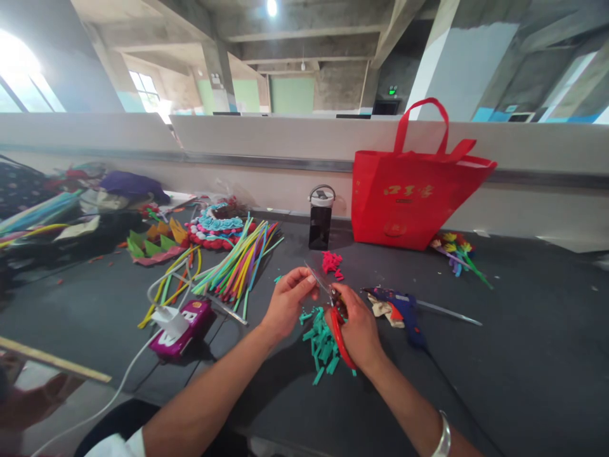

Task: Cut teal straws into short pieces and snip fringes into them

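Observation:
My right hand (358, 325) is closed round a pair of scissors (339, 336) with red handles. Their blades point up and to the left, reaching close to the fingers of my left hand (289, 302). Those fingers are pinched together beside the blades; whatever is between them is too small or hidden to make out. Below both hands lies a loose heap of short green strips (321, 346), partly covered by my right hand. A small pile of pinkish-red pieces (332, 262) sits just beyond the blades.
A dark tumbler (320, 222) and a red bag (404, 203) stand at the back. To the right lies a blue glue gun (406, 314) with a glue stick in it. Colourful stems (242, 260), a purple power strip (183, 330) with a white charger, and flower crafts (214, 225) are on the left.

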{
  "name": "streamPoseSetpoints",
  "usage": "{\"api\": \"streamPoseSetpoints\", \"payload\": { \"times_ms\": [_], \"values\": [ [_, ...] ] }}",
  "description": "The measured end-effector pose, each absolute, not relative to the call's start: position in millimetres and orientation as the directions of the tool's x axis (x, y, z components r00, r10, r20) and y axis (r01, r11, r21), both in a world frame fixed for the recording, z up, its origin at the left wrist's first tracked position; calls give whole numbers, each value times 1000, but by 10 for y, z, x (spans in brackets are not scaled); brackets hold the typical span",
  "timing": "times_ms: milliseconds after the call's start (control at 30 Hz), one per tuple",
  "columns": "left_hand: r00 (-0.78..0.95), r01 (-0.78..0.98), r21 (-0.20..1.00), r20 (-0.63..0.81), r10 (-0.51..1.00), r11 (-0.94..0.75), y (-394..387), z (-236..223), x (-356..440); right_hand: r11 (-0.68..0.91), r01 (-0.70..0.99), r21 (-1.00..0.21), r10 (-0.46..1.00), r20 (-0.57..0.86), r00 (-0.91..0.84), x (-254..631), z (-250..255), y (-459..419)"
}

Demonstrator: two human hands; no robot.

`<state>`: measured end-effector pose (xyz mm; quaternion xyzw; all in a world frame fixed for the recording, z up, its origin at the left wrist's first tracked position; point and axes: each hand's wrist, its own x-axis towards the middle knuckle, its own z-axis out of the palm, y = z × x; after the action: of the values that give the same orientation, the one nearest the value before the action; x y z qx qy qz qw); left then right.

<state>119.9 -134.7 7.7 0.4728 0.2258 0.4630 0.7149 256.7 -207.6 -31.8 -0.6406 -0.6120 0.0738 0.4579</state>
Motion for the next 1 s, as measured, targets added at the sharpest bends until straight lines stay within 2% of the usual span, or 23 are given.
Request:
{"api": "streamPoseSetpoints", "payload": {
  "times_ms": [133,533,1000],
  "values": [
    [475,-432,896,129,871,103,-1362,63,1203,121,775,-621,861,453,229,2574,-327,-2071],
    [476,-374,926,144,868,52,-1359,64,1194,89,827,-554,864,457,213,2598,-283,-2099],
    [496,-400,915,171,852,50,-1365,72,1200,97,809,-580,873,440,210,2584,-270,-2125]
  ]
}}
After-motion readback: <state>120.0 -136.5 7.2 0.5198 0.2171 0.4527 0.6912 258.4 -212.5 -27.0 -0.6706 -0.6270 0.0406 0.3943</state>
